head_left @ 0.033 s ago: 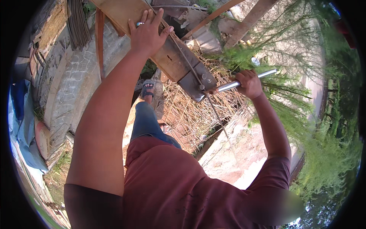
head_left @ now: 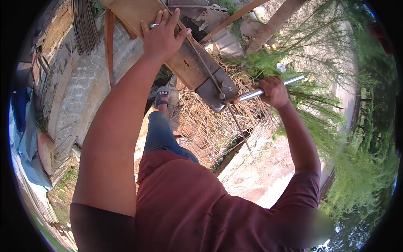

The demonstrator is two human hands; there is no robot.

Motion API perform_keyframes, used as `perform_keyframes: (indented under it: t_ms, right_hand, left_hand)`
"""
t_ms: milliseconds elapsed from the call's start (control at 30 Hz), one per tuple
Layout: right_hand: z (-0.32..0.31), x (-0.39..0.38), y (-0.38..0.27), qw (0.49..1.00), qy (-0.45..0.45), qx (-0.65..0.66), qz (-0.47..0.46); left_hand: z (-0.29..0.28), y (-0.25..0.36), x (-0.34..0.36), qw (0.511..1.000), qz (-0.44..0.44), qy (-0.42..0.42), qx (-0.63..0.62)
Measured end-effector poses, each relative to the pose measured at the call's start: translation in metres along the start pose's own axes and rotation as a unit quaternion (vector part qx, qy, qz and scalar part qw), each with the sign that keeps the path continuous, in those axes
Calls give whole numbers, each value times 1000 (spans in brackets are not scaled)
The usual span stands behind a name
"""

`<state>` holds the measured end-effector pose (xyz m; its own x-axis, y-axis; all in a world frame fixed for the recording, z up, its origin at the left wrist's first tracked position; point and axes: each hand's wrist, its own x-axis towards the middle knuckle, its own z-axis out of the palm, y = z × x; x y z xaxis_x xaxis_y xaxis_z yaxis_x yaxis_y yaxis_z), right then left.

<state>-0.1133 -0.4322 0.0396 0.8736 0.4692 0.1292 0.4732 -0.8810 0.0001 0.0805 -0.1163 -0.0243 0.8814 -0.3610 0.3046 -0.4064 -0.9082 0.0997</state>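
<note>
From my distant seat I read the thin rod (head_left: 205, 66) as the line that matters: it lies along the right side of the board (head_left: 191, 74), long axis slanting from upper left to lower right, passing beside the pins (head_left: 222, 96) at the near end. The left hand (head_left: 163, 40) rests spread on the board, thumb at the rod; I cannot tell whether it presses. The right hand (head_left: 275, 92), nearer the pins, is wrapped round the silver pipe (head_left: 295, 80), which points in toward them, steeply across the rod's line
</note>
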Motion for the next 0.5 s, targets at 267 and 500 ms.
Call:
perform_keyframes:
  t_ms: [267,500]
  right_hand:
    - [2,-5,3,997,-71,-2,32]
    - [-2,-17,-21,992,-50,-21,118]
  left_hand:
    - [8,-1,2,1000,-6,21,-9]
    - [2,0,2,1000,-4,7,-6]
